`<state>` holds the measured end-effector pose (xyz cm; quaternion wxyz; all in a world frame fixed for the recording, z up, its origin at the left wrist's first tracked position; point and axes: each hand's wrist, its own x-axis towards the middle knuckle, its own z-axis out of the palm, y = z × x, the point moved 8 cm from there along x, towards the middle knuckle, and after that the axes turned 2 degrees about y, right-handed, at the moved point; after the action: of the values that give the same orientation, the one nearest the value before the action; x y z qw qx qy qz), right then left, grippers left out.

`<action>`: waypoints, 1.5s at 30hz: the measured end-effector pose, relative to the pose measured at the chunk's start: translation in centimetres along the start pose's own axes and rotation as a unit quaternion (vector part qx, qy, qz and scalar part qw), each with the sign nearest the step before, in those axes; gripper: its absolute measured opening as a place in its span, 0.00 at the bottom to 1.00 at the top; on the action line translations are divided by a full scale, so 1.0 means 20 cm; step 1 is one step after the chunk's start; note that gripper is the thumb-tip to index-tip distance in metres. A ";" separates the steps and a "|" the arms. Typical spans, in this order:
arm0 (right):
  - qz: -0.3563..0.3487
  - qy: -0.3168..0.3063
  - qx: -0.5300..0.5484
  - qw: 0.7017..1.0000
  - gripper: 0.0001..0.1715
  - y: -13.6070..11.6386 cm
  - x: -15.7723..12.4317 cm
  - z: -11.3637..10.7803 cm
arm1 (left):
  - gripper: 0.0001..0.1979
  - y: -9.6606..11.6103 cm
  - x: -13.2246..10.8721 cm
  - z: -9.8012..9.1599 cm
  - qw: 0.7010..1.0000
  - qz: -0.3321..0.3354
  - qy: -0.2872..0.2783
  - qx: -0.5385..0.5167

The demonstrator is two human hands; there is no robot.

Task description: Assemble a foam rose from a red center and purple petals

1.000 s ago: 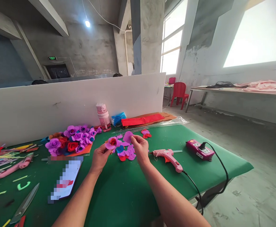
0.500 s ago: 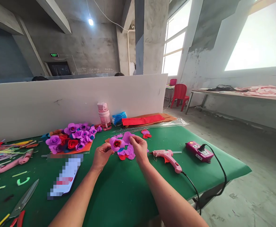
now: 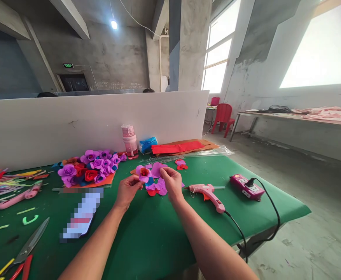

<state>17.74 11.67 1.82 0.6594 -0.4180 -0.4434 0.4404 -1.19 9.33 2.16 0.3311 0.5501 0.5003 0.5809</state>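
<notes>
Between the fingers of my left hand (image 3: 128,190) is a paper flower (image 3: 144,173) with purple petals and a red-brown centre. My right hand (image 3: 172,181) pinches a loose purple petal (image 3: 156,170) close to the flower's right side; whether the two touch I cannot tell. Below and between the hands lies a small pile of purple, red and blue petals (image 3: 158,187) on the green table. A pink glue gun (image 3: 208,193) rests to the right of my right hand, its cord running off the table's edge.
Finished flowers (image 3: 91,166) stand bunched at the left, behind a phone (image 3: 82,216). Scissors (image 3: 32,243) and thin coloured strips (image 3: 1,186) lie farther left. A pink bottle (image 3: 130,144), red paper (image 3: 177,147) and blue packet (image 3: 147,144) line the white board (image 3: 94,116). A purple power socket (image 3: 247,187) sits right.
The flower in my left hand has turned slightly, its face showing more upright. The right hand keeps its pinch on the petal. The whole view has shifted a little.
</notes>
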 end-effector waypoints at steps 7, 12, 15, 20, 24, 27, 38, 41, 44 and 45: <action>0.029 -0.041 0.007 0.999 0.16 0.01 -0.02 0.05 | 0.17 -0.02 -0.01 0.00 0.999 -0.031 0.026 -0.001; 0.055 -0.039 0.025 0.997 0.16 0.04 -0.03 0.07 | 0.15 -0.05 -0.01 -0.01 0.999 -0.033 0.033 -0.008; 0.044 -0.040 0.009 0.998 0.17 0.04 -0.03 0.07 | 0.12 -0.05 -0.01 -0.01 0.999 -0.017 0.032 -0.013; 0.071 -0.093 0.043 0.992 0.16 0.05 -0.06 0.13 | 0.09 -0.04 -0.01 -0.01 0.999 -0.004 0.037 0.005; 0.113 -0.108 0.076 0.985 0.17 0.08 -0.07 0.15 | 0.12 -0.05 -0.01 -0.01 0.999 -0.031 0.037 0.003; 0.117 -0.105 0.094 0.983 0.16 0.08 -0.07 0.15 | 0.14 -0.04 -0.01 0.00 0.999 -0.032 0.029 -0.010; 0.138 -0.056 0.130 0.980 0.13 0.08 -0.06 0.11 | 0.11 -0.02 -0.02 0.04 0.998 -0.018 0.004 -0.058; 0.136 -0.050 0.145 0.979 0.15 0.07 -0.06 0.11 | 0.12 -0.02 -0.02 0.05 0.998 -0.021 0.009 -0.059; 0.109 -0.027 0.147 0.983 0.15 0.04 -0.05 0.08 | 0.14 -0.03 -0.02 0.04 0.998 -0.028 0.020 -0.051; 0.093 -0.017 0.144 0.985 0.15 0.03 -0.05 0.07 | 0.15 -0.03 -0.02 0.03 0.998 -0.028 0.027 -0.049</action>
<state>16.02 11.14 1.34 0.6615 -0.3504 -0.3451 0.5661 -0.55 9.31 1.41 0.3604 0.5029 0.4954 0.6097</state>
